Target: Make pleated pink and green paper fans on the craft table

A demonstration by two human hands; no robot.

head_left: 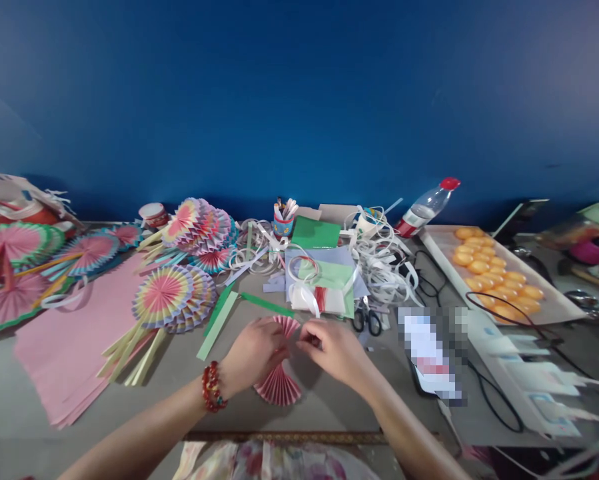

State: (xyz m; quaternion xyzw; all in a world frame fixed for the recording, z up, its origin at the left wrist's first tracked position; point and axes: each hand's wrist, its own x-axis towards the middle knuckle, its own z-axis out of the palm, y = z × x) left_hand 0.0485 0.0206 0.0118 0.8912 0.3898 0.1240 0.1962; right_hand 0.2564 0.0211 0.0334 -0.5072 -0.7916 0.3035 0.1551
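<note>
My left hand [253, 353], with a red bead bracelet on its wrist, rests curled on a pink pleated paper fan [279, 387] lying on the grey table [329, 407]. Its fingers press the folded middle of the fan. My right hand [335, 348] pinches the fan's upper edge near its centre, fingers closed. The fan spreads above and below my hands. Green paper strips [219, 320] lie just left of my left hand.
Finished multicoloured paper fans on sticks [172, 293] and pink paper sheets [69, 347] fill the left. Scissors [366, 320], ribbon curls [379, 267], green paper [315, 233] and a pen cup [282, 223] sit behind. A phone [432, 357], cables, a bottle [426, 207] and a tray of orange pieces [494, 273] are right.
</note>
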